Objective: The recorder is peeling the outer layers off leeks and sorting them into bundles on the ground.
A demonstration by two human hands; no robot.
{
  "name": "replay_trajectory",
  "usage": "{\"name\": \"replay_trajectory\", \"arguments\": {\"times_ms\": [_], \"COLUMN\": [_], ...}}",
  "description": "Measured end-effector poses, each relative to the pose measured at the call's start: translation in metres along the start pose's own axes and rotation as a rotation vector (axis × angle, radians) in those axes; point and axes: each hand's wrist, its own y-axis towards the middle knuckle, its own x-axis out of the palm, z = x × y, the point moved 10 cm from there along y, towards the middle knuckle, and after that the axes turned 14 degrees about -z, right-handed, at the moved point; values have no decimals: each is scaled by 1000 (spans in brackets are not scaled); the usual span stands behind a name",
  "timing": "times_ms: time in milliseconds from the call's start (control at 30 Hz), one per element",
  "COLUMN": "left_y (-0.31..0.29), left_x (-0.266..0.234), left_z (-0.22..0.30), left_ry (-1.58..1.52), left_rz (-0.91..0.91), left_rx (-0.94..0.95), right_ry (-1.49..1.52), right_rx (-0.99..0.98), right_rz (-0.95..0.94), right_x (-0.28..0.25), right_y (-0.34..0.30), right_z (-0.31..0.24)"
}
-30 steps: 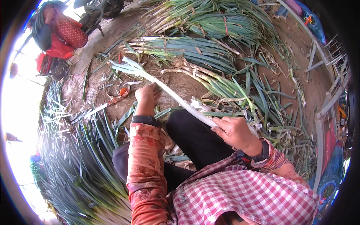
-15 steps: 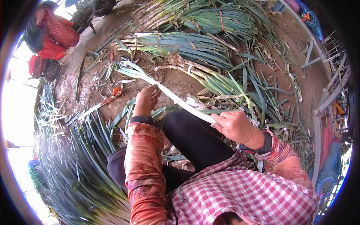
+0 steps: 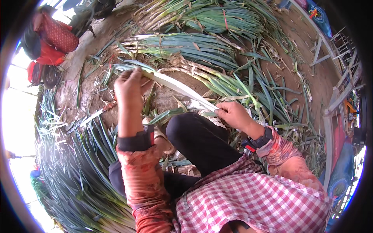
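A long green onion (image 3: 180, 87) stretches slantwise between my hands, white along its shaft and green at the far left end. My right hand (image 3: 236, 117) pinches the lower white end between thumb and fingers. Up at the green end, my left hand (image 3: 129, 87) is closed with its fingertips on the leaves; whether it grips the whole stalk or only an outer layer cannot be made out. The shaft looks slightly bowed and hangs above my bent knee (image 3: 182, 130).
Piles of green onions lie across the dirt ahead, one bundle (image 3: 210, 19) tied in red. A big heap (image 3: 77, 171) fills the left side. Loose leaves and peelings litter the ground. A metal frame (image 3: 330, 105) stands at the right, and a red vehicle-like object (image 3: 52, 42) at the far left.
My left hand has moved up and left along the onion, from beside the shaft to its green end, and has closed there. My right hand has shifted slightly left and up.
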Motion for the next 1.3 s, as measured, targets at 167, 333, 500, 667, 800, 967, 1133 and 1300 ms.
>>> {"name": "replay_trajectory", "arguments": {"times_ms": [167, 333, 500, 667, 800, 967, 1133, 1300], "left_y": [-22, -32, -22, -12, 4, 5, -6, -8], "left_x": [-36, -130, -100, -38, -40, -34, -28, -37], "left_z": [62, 86, -5, -73, -35, -4, 15, 20], "left_ry": [68, 570, 756, -279, -508, -447, -330, -408], "left_rz": [56, 151, -30, 18, 129, 108, 144, 148], "left_rx": [146, 38, -487, -564, -215, -34, 72, 122], "right_ry": [403, 324, 165, -93, -198, -87, 209, 138], "right_rx": [86, -123, -241, -475, -447, -316, -397, -430], "right_rz": [-166, -132, -81, -51, -30, 35, 39, 108], "right_x": [17, 19, -15, -28, -18, -14, 0, -3], "right_y": [19, 16, -17, -53, -51, -11, 28, 29], "right_z": [21, 16, -60, -115, -102, -82, -102, -108]}}
